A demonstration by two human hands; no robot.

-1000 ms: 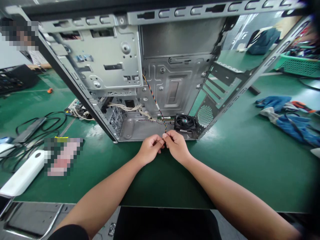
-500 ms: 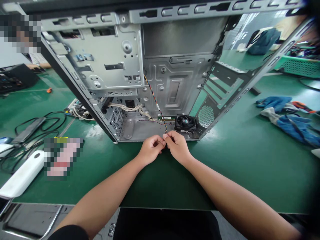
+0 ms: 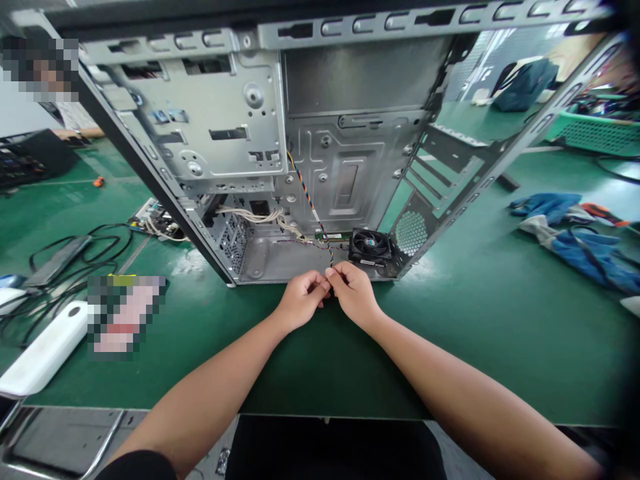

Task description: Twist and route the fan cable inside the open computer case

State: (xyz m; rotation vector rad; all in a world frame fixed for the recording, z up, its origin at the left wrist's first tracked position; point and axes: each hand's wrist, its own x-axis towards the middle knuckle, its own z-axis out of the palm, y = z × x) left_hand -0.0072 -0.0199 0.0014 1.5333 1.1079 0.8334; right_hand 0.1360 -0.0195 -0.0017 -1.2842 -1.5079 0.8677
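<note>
An open computer case (image 3: 345,87) stands on the green table in front of me. From its drive cage a twisted multicoloured cable (image 3: 306,193) runs taut down to my fingers at the case's lower front edge. My left hand (image 3: 303,300) and my right hand (image 3: 356,293) meet there, both pinching the cable's near end, which their fingertips hide. Just behind my right hand a black cooling fan (image 3: 370,246) sits on the case floor. A bundle of pale wires (image 3: 255,215) and a green memory module (image 3: 333,237) lie farther in.
To the left are black cables (image 3: 107,250), a white elongated device (image 3: 47,347) and a circuit board (image 3: 155,219). Blue-grey gloves (image 3: 575,243) lie at right, with a green basket (image 3: 600,130) behind them. Part of another person's arm (image 3: 83,133) shows at far left.
Both hands hold nearly the same place and grip on the cable. The view has shifted very slightly; nothing else has clearly moved.
</note>
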